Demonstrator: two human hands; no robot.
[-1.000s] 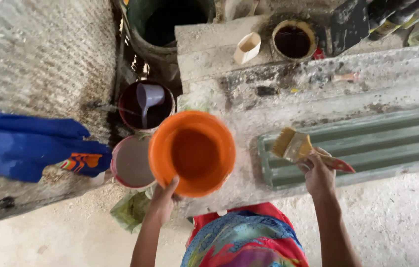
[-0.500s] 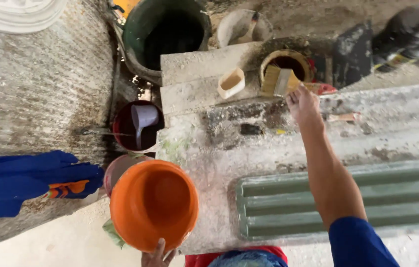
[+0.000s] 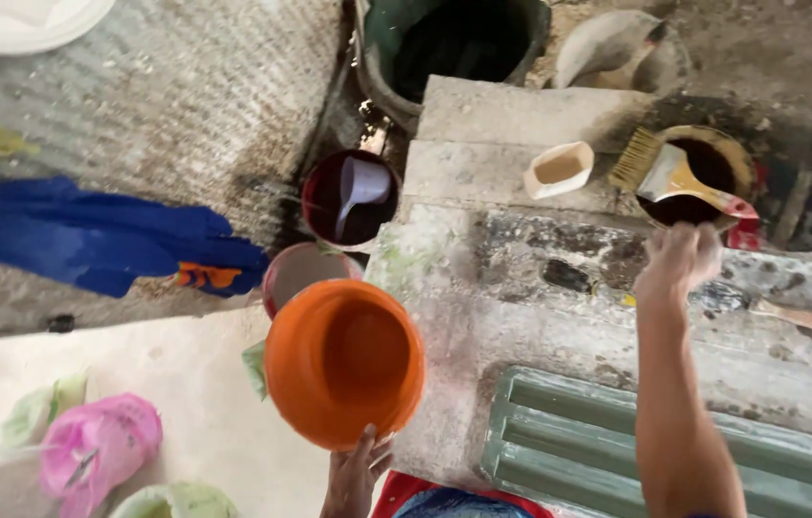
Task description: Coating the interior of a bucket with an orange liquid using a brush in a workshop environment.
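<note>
At the bottom centre of the frame the left hand [image 3: 356, 472] grips the near rim of an orange bowl [image 3: 344, 363], fingers closed on its edge; the bowl sits above the hand, open side up, over the left edge of a stained concrete slab [image 3: 502, 288].

At right of centre the right hand [image 3: 679, 257] is stretched forward with the arm running up from the lower edge. Its fingers look loosely curled and hold nothing. The paintbrush [image 3: 672, 175] lies just above those fingers, not touching them, resting across the rim of a tin of dark paint [image 3: 703, 173] in the upper right, bristles pointing left.

A small white cup [image 3: 559, 169] stands left of the brush. A green ribbed sheet [image 3: 569, 441] lies in the lower right.
</note>
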